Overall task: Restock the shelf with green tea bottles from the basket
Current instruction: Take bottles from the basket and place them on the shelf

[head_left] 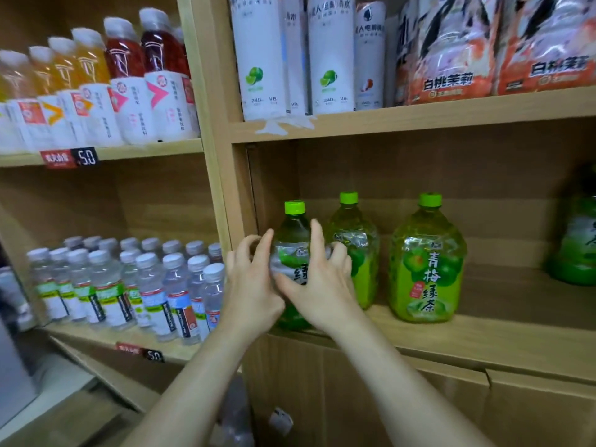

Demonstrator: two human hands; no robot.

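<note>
A large green tea bottle (pixel 293 233) with a green cap stands at the left end of the wooden shelf (pixel 483 337). My left hand (pixel 250 285) presses against its left side with curled fingers. My right hand (pixel 319 285) wraps its front, thumb on the label and fingers spread round the right side. Two more green tea bottles stand to the right, a second bottle (pixel 354 253) set further back and a third bottle (pixel 425 266) nearer the front. A further green bottle (pixel 577 240) shows at the right edge. No basket is in view.
Several small water bottles (pixel 129 285) fill the lower left shelf. Juice bottles (pixel 96 85) stand on the upper left shelf. Tall white bottles (pixel 290 53) and orange packs (pixel 483 50) sit on the shelf above. Cardboard boxes (pixel 387 398) stand below. Bare shelf lies right of the third bottle.
</note>
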